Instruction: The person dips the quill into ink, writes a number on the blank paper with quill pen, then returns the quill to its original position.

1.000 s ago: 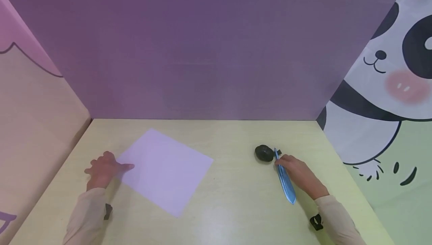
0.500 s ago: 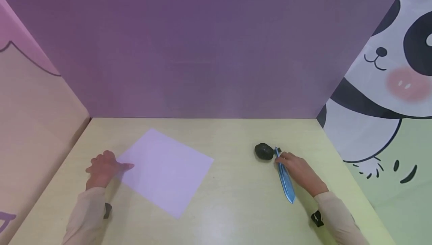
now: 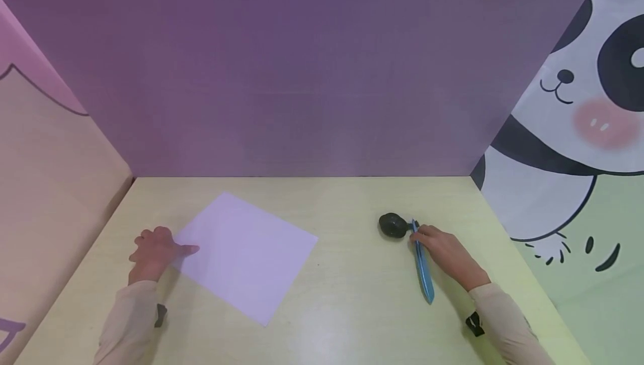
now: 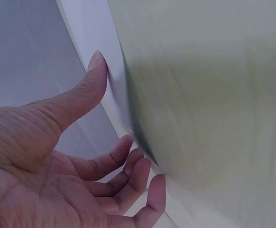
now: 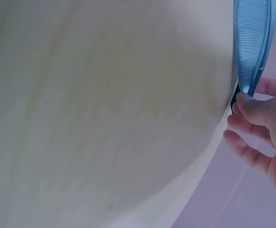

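A sheet of lilac paper point(image 3: 246, 253) lies flat on the left part of the table. My left hand point(image 3: 155, 250) rests at its left corner, the thumb point(image 4: 96, 71) laid on the paper and the other fingers loosely bent beyond the edge. At the right, my right hand point(image 3: 448, 250) pinches a long blue leaf-shaped thing point(image 5: 253, 45) by its far, narrow end, between thumb and fingertips. Its face shows fine ridges; its kind cannot be told. Close to those fingertips lies a black rounded thing point(image 3: 393, 225) with a short stem, partly behind the blue piece.
The pale wooden table point(image 3: 322, 320) meets a purple wall point(image 3: 302, 74) at its back edge. A printed panda panel point(image 3: 548, 130) stands along the right side, and a pinkish wall point(image 3: 55, 186) runs along the left.
The blue leaf-shaped thing has turned in my right hand, showing narrower, and its near tip has swung a little left. My left hand and the paper stay where they were.
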